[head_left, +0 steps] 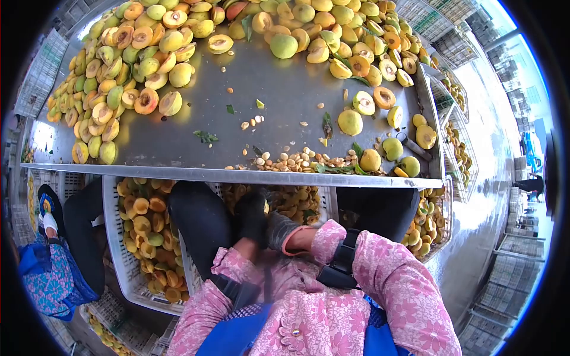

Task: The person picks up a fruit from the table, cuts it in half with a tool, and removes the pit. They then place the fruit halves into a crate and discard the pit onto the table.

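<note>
My left hand (252, 216), in a black glove, is held low between my knees, just under the front edge of the metal table (231, 173). Its fingers are curled, and a small yellow bit (266, 206) shows at them. Close against it is my right hand (281, 230), in a grey glove with an orange cuff, its fingers closed and partly hidden. What the two hands hold between them is too small and dark to make out. Behind them, a crate of halved yellow peaches (300, 199) sits below the table.
Whole and halved peaches (142, 37) are heaped along the table's far and left sides. Loose kernels (297, 160) lie by its front lip. A metal tool (414, 146) rests at right. A white crate (114, 249) of halves stands left; a co-worker (53, 267) sits beyond.
</note>
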A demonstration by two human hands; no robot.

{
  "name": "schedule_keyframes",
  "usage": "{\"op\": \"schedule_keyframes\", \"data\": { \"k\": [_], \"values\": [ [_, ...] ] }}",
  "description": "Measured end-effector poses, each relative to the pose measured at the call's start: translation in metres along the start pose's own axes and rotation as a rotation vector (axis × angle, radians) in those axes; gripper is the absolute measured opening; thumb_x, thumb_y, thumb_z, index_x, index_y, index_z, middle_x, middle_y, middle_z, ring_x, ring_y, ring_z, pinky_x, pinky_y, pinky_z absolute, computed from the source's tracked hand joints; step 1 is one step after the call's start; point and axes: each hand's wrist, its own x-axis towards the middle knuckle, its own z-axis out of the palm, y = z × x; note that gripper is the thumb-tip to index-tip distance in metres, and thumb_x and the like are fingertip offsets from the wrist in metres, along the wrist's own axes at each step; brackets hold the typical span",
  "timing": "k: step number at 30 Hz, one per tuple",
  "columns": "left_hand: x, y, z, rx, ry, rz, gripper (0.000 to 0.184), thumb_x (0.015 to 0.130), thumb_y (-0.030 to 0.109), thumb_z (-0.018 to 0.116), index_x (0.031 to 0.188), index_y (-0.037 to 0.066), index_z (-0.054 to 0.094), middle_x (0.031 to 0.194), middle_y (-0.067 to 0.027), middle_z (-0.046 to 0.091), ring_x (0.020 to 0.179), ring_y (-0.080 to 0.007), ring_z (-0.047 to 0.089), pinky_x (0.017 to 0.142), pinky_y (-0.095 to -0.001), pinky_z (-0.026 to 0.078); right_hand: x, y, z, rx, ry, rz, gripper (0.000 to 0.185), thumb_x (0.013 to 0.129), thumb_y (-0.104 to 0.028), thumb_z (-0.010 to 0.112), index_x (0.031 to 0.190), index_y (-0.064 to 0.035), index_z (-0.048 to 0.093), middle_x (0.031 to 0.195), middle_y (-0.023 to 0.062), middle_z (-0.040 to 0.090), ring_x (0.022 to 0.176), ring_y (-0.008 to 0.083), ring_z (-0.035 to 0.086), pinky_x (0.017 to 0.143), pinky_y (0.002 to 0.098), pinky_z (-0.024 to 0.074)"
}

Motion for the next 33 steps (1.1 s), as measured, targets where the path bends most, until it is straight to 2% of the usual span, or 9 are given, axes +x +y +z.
{"op": "schedule_keyframes", "data": {
  "k": [2, 5, 8, 11, 17, 22, 26, 32, 33],
  "values": [
    [0.001, 0.011, -0.014, 0.267, -0.031, 0.038, 0.025, 0.09, 0.02, 0.042, 0.087, 0.003, 0.06, 0.087, -0.0183, 0.061, 0.082, -0.0313, 0.06, 0.073, -0.0407, 0.046, 0.006, -0.001, 0.007, -0.14, -0.027, -0.011, 0.029, 0.071, -0.029, 0.06, 0.082, -0.0033, 0.068, 0.081, 0.0159, 0.066, 0.079, 0.0343, 0.062, 0.074, 0.0421, 0.0475],
    [0.007, -0.003, -0.008, 0.332, -0.088, -0.009, 0.029, 0.088, 0.029, 0.05, 0.098, 0.004, 0.062, 0.092, -0.0149, 0.063, 0.082, -0.0248, 0.06, 0.071, -0.0365, 0.046, 0.011, 0.008, 0.014, 0.243, 0.114, 0.188, 0.036, 0.068, -0.034, 0.062, 0.082, -0.0017, 0.067, 0.081, 0.0194, 0.064, 0.076, 0.0375, 0.061, 0.073, 0.0419, 0.048],
    [0.004, -0.012, 0.011, -0.243, 0.011, -0.313, 0.034, 0.091, 0.031, 0.046, 0.104, 0.003, 0.059, 0.093, -0.0129, 0.063, 0.083, -0.0213, 0.059, 0.073, -0.0346, 0.045, 0.014, 0.011, 0.024, 0.365, 0.138, 0.319, 0.041, 0.065, -0.038, 0.065, 0.082, -0.0005, 0.066, 0.08, 0.0224, 0.063, 0.077, 0.0396, 0.061, 0.072, 0.0422, 0.0486],
    [0.008, -0.005, 0.005, -0.184, -0.075, -0.397, 0.035, 0.092, 0.031, 0.044, 0.108, 0.002, 0.056, 0.093, -0.0108, 0.062, 0.081, -0.0188, 0.058, 0.074, -0.0334, 0.045, 0.025, 0.021, 0.062, 0.437, 0.202, 0.332, 0.043, 0.064, -0.037, 0.067, 0.083, 0.0013, 0.065, 0.077, 0.0243, 0.062, 0.076, 0.0399, 0.061, 0.07, 0.0416, 0.0496],
    [0.005, -0.001, -0.007, 0.214, -0.11, -0.097, 0.033, 0.09, 0.029, 0.046, 0.106, 0.002, 0.056, 0.099, -0.0119, 0.06, 0.086, -0.0186, 0.056, 0.076, -0.0319, 0.044, 0.0, 0.009, 0.001, 0.416, 0.219, 0.333, 0.037, 0.069, -0.032, 0.063, 0.081, 0.0033, 0.064, 0.073, 0.0249, 0.062, 0.071, 0.0378, 0.062, 0.064, 0.0402, 0.0502],
    [0.005, -0.009, 0.014, -0.696, 0.06, -0.124, 0.032, 0.07, 0.012, 0.066, 0.1, 0.005, 0.06, 0.094, -0.0173, 0.062, 0.089, -0.0319, 0.059, 0.076, -0.0377, 0.046, 0.008, 0.025, 0.015, 0.245, 0.215, 0.148, 0.025, 0.076, -0.021, 0.054, 0.079, 0.0002, 0.066, 0.072, 0.0218, 0.063, 0.069, 0.0364, 0.063, 0.062, 0.041, 0.0498],
    [-0.003, 0.02, -0.018, -0.317, 0.029, 0.201, 0.041, 0.065, 0.006, 0.069, 0.106, 0.005, 0.059, 0.099, -0.0148, 0.062, 0.096, -0.0288, 0.058, 0.083, -0.0344, 0.045, -0.01, 0.025, 0.01, 0.286, 0.241, 0.169, 0.022, 0.077, -0.018, 0.052, 0.078, -0.0027, 0.068, 0.073, 0.0183, 0.064, 0.068, 0.0362, 0.063, 0.062, 0.0413, 0.0496],
    [-0.001, 0.014, -0.021, -0.402, -0.277, 0.213, 0.047, 0.063, 0.003, 0.07, 0.108, 0.004, 0.057, 0.102, -0.0158, 0.061, 0.1, -0.0296, 0.057, 0.086, -0.035, 0.044, -0.016, 0.02, 0.013, 0.247, 0.122, 0.202, 0.021, 0.076, -0.016, 0.052, 0.081, -0.0038, 0.069, 0.076, 0.0149, 0.066, 0.071, 0.0312, 0.064, 0.063, 0.0405, 0.0493],
    [-0.002, 0.009, -0.016, -0.397, -0.259, 0.22, 0.04, 0.071, 0.007, 0.064, 0.11, 0.003, 0.056, 0.103, -0.0152, 0.061, 0.1, -0.0276, 0.058, 0.086, -0.0343, 0.044, -0.016, 0.02, 0.017, 0.25, 0.13, 0.2, 0.021, 0.076, -0.016, 0.052, 0.081, -0.0039, 0.069, 0.076, 0.015, 0.066, 0.071, 0.0311, 0.064, 0.063, 0.0404, 0.0492]
  ]
}}
